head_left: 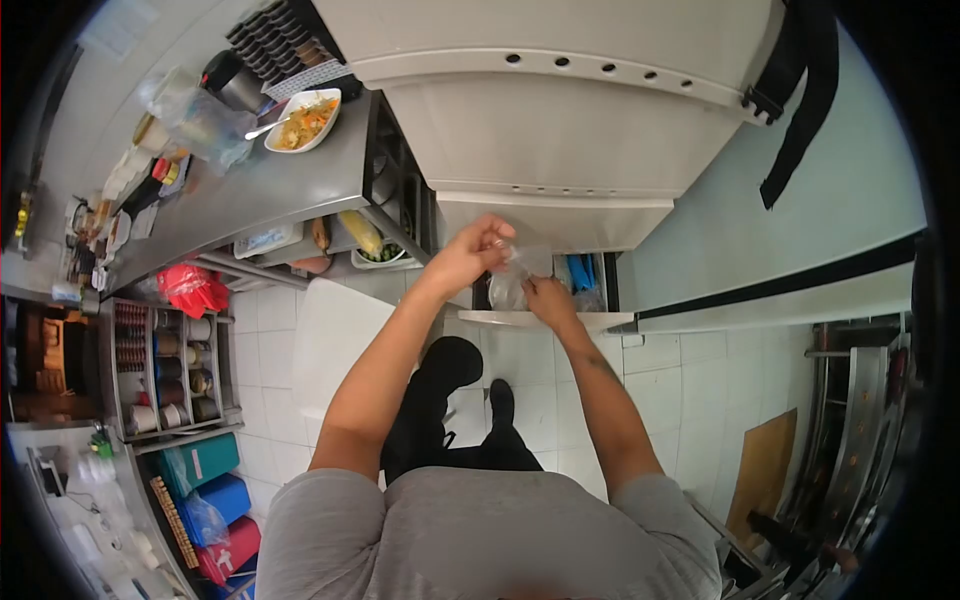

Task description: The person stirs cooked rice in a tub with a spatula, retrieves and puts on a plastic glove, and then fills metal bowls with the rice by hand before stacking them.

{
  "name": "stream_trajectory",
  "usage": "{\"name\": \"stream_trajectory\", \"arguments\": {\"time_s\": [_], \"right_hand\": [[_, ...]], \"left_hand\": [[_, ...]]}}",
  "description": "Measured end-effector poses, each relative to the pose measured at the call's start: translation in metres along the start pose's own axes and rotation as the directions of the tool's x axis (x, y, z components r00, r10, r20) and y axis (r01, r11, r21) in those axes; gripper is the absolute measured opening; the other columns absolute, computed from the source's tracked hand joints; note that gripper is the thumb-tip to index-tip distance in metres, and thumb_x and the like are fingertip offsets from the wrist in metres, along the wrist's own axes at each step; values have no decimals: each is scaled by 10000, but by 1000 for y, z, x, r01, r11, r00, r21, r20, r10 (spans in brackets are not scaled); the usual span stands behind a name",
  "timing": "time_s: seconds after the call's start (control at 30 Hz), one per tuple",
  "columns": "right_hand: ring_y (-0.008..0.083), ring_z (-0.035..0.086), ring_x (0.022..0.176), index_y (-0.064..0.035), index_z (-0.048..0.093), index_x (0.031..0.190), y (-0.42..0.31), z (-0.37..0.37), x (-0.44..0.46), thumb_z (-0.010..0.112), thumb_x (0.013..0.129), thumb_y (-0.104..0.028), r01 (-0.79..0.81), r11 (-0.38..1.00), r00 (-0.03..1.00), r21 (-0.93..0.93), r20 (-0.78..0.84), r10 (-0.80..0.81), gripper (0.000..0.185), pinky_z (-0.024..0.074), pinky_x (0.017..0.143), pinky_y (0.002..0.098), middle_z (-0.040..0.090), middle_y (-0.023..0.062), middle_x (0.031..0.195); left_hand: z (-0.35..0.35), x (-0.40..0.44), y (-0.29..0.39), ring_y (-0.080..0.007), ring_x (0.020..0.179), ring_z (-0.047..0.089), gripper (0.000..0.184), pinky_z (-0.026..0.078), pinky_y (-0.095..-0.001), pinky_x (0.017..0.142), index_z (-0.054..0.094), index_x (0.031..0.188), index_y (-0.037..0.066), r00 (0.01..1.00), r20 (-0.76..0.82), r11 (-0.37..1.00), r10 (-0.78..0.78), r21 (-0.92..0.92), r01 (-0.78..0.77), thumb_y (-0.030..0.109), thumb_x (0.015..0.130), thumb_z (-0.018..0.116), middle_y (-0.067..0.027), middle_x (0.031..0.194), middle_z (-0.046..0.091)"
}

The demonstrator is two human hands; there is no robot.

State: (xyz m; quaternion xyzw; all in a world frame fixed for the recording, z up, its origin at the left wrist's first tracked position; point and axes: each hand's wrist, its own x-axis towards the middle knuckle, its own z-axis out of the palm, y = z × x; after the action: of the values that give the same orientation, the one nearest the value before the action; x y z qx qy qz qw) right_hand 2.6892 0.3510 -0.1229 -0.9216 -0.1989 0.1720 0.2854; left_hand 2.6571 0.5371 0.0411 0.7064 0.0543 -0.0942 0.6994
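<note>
One crumpled piece of clear plastic (516,262) is located at the open drawer (598,320), between the two hands. The left hand (477,252) has its fingers curled, fingertips closed on the plastic's upper end. The right hand (548,299) has its fingers bent together, pinching the opposite edge. Blue items (580,271) lie in the drawer. The plastic's lower outline is hard to make out.

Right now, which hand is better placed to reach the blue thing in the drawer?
Probably the right hand: it's at the open drawer, close to the blue thing. The left hand is farther away. Both hold clear plastic.
</note>
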Motion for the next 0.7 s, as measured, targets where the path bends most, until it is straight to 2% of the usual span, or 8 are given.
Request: {"name": "stream_trajectory", "arguments": {"time_s": [0.07, 0.13, 0.2, 0.3, 0.43, 0.53, 0.63, 0.7], "right_hand": [[329, 626, 726, -39, 651, 824, -7, -8, -52, 608, 837, -221, 208, 977, 869, 40, -466, -165, 187, 480, 657, 411, 653, 166, 805], [323, 552, 547, -3, 581, 747, -18, -2, -110, 640, 836, -219, 65, 966, 888, 252, -457, 59, 240, 441, 557, 407, 564, 134, 592], [298, 585, 618, -49, 660, 775, -10, 17, -129, 673, 797, -209, -200, 912, 947, 359, -168, 274, 162, 451, 573, 397, 629, 125, 672], [294, 608, 609, -50, 702, 829, 11, 32, -95, 702, 792, -284, -98, 956, 938, 277, -294, 182, 237, 466, 585, 381, 656, 149, 733], [320, 655, 703, -61, 725, 891, 39, 40, -62, 715, 779, -296, 146, 981, 856, 129, -513, -60, 259, 503, 658, 377, 672, 179, 775], [316, 659, 705, -52, 720, 879, 35, 29, -27, 695, 803, -301, -55, 986, 906, 160, -406, 116, 261, 497, 660, 392, 665, 195, 759], [370, 590, 627, -20, 675, 738, 14, 17, 11, 671, 814, -251, -5, 999, 874, 41, -485, 24, 243, 467, 629, 425, 638, 185, 709], [301, 587, 589, -7, 657, 744, -27, -8, 17, 641, 851, -257, 19, 993, 979, 115, -204, 5, 273, 459, 596, 387, 631, 164, 670]], "left_hand": [[-17, -20, 12, -93, 737, 533, 84, 447, -250, 679, 575, 912, 8, 998, -53, 999, -44, 3, 45, 90, 891, 578, 0, 774, 556], [-40, -37, 8, -84, 725, 507, 93, 417, -237, 675, 583, 889, 22, 998, -49, 997, -33, 71, 37, 113, 901, 572, 17, 747, 533], [-50, -54, 8, -65, 681, 459, 147, 372, -223, 629, 587, 826, 50, 994, -107, 998, 0, 59, 6, 167, 914, 578, 41, 717, 508], [-60, -76, 17, -56, 649, 439, 158, 355, -211, 613, 583, 809, 75, 968, -239, 978, -79, -208, 29, 189, 918, 586, 52, 718, 506], [-81, -109, 27, -65, 633, 474, 108, 361, -211, 598, 579, 878, 65, 936, -350, 962, 42, -238, -132, 164, 922, 572, 37, 749, 546], [-89, -133, 35, -95, 661, 524, 82, 394, -238, 616, 570, 910, 52, 925, -378, 931, 32, -325, -166, 133, 909, 579, 7, 774, 574], [-92, -160, 36, -68, 635, 502, 79, 382, -217, 584, 567, 889, 57, 883, -469, 917, 36, -335, -215, 125, 894, 607, 30, 725, 549], [-98, -183, 37, -69, 637, 506, 78, 384, -217, 582, 562, 874, 64, 857, -514, 917, 40, -321, -235, 119, 888, 615, 30, 723, 546]]}}
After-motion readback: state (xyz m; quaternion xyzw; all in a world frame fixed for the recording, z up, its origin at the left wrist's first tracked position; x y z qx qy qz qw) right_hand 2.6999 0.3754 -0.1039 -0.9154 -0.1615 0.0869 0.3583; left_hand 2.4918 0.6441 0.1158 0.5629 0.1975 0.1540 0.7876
